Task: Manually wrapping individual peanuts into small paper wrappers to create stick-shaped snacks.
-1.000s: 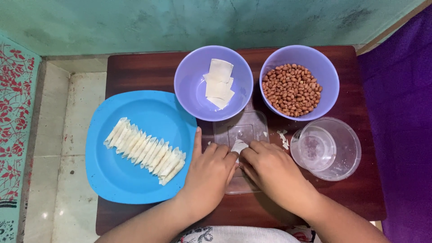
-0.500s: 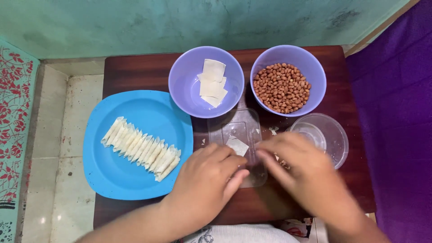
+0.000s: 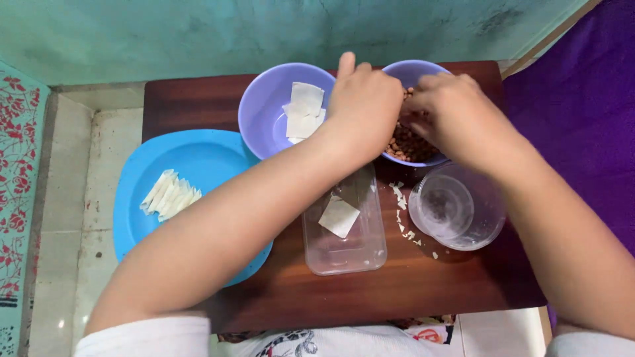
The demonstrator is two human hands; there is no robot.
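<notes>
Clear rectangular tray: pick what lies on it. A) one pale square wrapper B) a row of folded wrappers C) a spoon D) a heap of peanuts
A: the clear rectangular tray holds a single pale square wrapper; the peanuts sit in a purple bowl, where both hands reach.

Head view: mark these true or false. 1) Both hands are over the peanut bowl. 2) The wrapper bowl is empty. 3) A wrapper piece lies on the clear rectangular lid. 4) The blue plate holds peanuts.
1) True: the left hand and right hand are at the peanut bowl.
2) False: the wrapper bowl holds white squares.
3) True: a wrapper piece lies on the clear lid.
4) False: the blue plate holds folded wrappers.
</notes>
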